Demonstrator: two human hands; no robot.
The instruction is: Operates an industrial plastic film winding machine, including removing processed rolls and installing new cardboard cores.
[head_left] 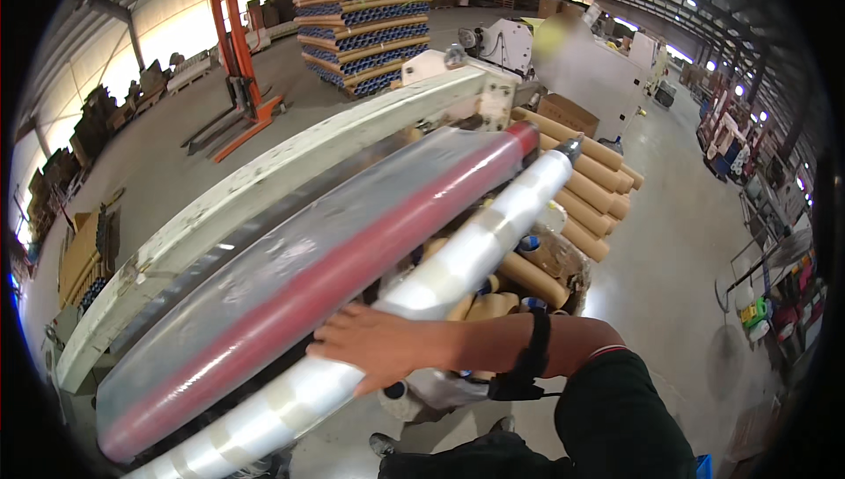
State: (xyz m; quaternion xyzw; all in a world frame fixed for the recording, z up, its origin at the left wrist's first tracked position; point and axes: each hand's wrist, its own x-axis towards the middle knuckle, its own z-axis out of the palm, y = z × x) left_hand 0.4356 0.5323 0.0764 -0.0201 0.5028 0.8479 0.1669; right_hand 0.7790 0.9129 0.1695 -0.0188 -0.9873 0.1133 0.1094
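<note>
My right hand (380, 347) lies palm down across a long white roll (462, 259) with beige bands along it, fingers spread to the left over its top. The roll slants from the lower left up to a dark end at the upper right. Beside it, on the far side, runs a red roller (352, 276) with a broad sheet of clear film (255, 290) along it. A black strap (531, 360) circles my right forearm. My left hand does not show.
A pale metal beam (264, 166) curves behind the rollers. Brown cardboard tubes (585, 193) are heaped right of the roll's far end. An orange lift truck (238, 65) and a tall tube stack (363, 34) stand farther back. A person (553, 34) is beside white machinery.
</note>
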